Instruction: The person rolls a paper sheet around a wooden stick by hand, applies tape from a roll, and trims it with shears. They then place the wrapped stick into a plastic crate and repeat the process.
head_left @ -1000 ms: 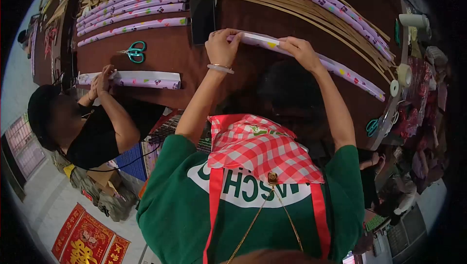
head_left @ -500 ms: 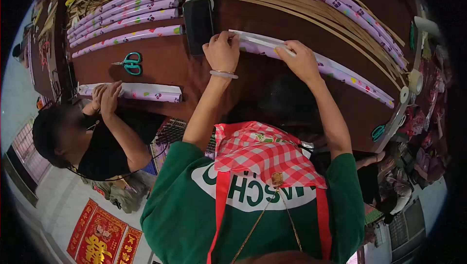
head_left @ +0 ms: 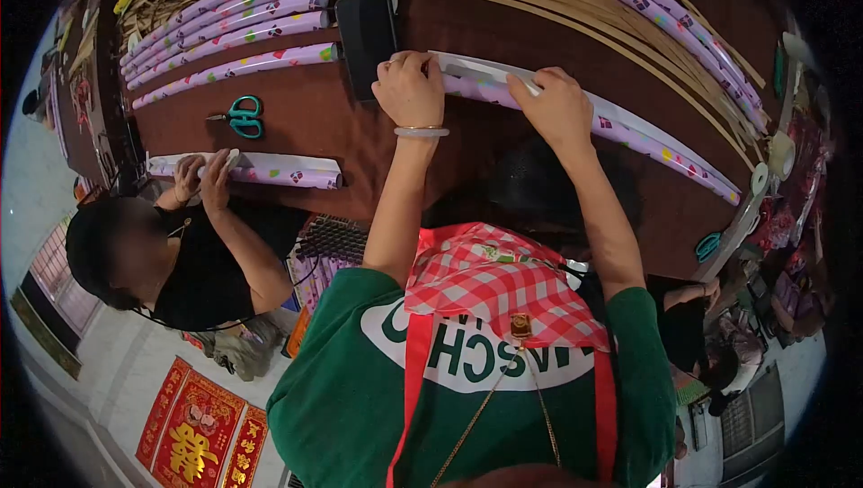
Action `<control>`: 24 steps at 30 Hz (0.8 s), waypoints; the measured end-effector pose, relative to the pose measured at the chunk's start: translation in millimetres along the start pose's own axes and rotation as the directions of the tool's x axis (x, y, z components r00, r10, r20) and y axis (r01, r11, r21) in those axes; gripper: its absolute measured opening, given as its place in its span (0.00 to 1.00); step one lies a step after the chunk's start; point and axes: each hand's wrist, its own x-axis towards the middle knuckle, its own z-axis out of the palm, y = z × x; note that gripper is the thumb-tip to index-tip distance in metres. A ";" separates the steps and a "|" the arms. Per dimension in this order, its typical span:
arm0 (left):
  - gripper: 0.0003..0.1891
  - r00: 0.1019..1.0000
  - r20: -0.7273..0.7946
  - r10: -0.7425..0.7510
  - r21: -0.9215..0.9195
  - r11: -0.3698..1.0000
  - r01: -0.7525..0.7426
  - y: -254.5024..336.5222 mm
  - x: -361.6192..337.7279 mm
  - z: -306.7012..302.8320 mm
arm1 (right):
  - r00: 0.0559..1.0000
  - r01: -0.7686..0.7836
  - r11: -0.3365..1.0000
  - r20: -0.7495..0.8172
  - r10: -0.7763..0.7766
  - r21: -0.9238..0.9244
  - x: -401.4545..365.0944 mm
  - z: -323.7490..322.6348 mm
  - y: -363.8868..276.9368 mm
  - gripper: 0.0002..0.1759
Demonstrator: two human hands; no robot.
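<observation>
A long roll wrapped in purple patterned paper (head_left: 647,142) lies slantwise on the dark brown table (head_left: 324,119), with a white paper edge along its top near my hands. My left hand (head_left: 409,88), a bracelet on its wrist, grips the roll's left end with the fingers curled over it. My right hand (head_left: 557,109) presses and pinches the paper a short way to the right. A black phone (head_left: 367,28) stands just left of my left hand.
Several finished purple rolls (head_left: 234,21) lie at the back left, and brown strips (head_left: 575,7) spread across the back. Teal scissors (head_left: 238,117) lie to the left. A co-worker's hands (head_left: 205,178) rest on another purple roll (head_left: 279,167). Tape rolls (head_left: 778,154) sit at the right edge.
My hands stay on the same roll, the right one shifting slightly along the paper edge. The co-worker's hands have slid a little to the right along their own roll.
</observation>
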 end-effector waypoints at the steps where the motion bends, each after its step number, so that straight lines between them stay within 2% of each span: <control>1: 0.06 1.000 -0.018 -0.011 -0.012 1.000 0.010 -0.3 0.5 -0.1 | 1.000 -0.001 1.000 0.000 0.001 0.001 -0.2 1.0 -0.3 0.26; 6: 0.04 0.999 -0.027 -0.039 -0.023 0.999 0.038 -0.1 1.3 3.2 | 0.997 0.015 0.999 -0.075 -0.017 -0.037 -0.7 7.7 0.5 0.25; 14: 0.08 0.998 0.024 -0.059 0.075 0.996 0.057 3.1 6.1 -0.4 | 0.998 0.009 0.995 -0.066 -0.015 -0.098 -0.2 5.0 -6.8 0.25; 22: 0.08 0.999 -0.004 -0.041 0.092 0.995 0.041 3.9 5.8 4.4 | 0.996 0.017 0.998 -0.083 -0.022 -0.064 -0.3 5.3 -8.9 0.25; 24: 0.07 0.999 -0.012 -0.038 0.100 0.994 0.039 4.9 5.5 5.1 | 0.997 0.012 0.994 -0.069 -0.019 -0.105 0.9 5.9 -9.6 0.25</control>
